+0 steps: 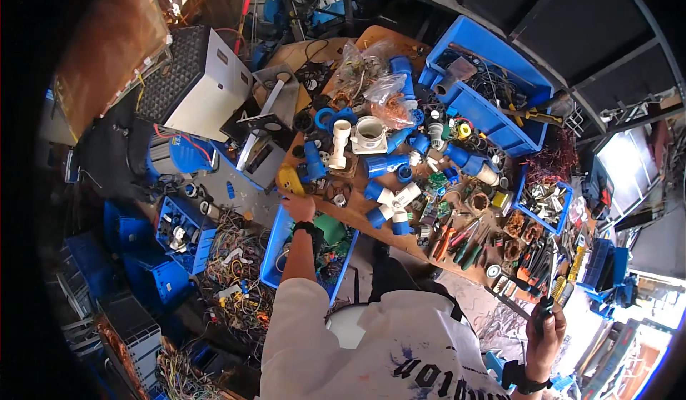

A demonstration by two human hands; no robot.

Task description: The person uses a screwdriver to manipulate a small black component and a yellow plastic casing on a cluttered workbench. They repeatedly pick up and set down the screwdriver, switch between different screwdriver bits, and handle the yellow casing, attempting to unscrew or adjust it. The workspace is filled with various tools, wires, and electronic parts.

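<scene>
At the left edge of the workbench, my left hand (299, 207) has its fingers closed against the near end of a rounded yellow piece (290, 179), whose exact kind I cannot make out. Blue and white plastic connector housings lie just right of it, among them a blue one (314, 160) and a white tube-shaped one (340, 144). Low on the right, my right hand (546, 334) grips the black handle of a screwdriver (513, 305). Its long shaft points up and left, toward the bench's near edge.
A blue bin (341, 263) of circuit boards stands below my left forearm. Pliers (444, 241) and other hand tools lie along the bench's near edge. At the far right is a large blue crate (493, 117) of cables. Tangled wires (239, 278) cover the floor at left.
</scene>
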